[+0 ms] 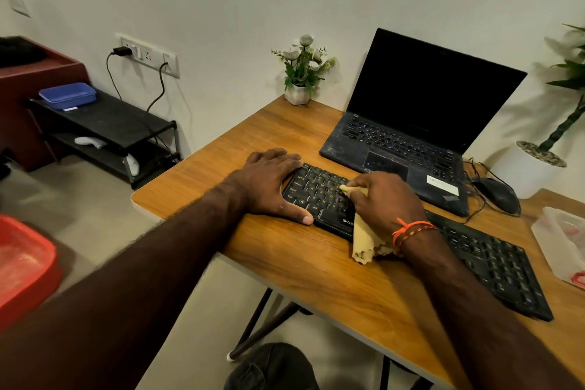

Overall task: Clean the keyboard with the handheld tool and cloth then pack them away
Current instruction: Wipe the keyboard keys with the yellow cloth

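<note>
While both forearms reach in from the bottom of the view, the black keyboard [319, 196] sits at an angle across the wooden desk [316, 269], its left end near the desk's left edge. The left hand [272, 184] lies flat and spread on that left end, thumb along the front edge and fingers over the far corner, so it's bracing it rather than gripping anything. The right hand [384, 203] is closed around a yellow cloth [364, 241], with a bunched tip poking out past the fingertips and pressed onto the keys around the middle rows; the loose tail hangs down under the wrist onto the desk. There's an orange thread bracelet [411, 229] on that wrist. Off to the right a clear plastic box [557, 237] sits at the desk edge. Behind the keyboard, an open laptop [411, 123] with a dark screen, a black mouse [497, 195] beside it, and a small pot of white flowers [302, 70] against the wall.
</note>
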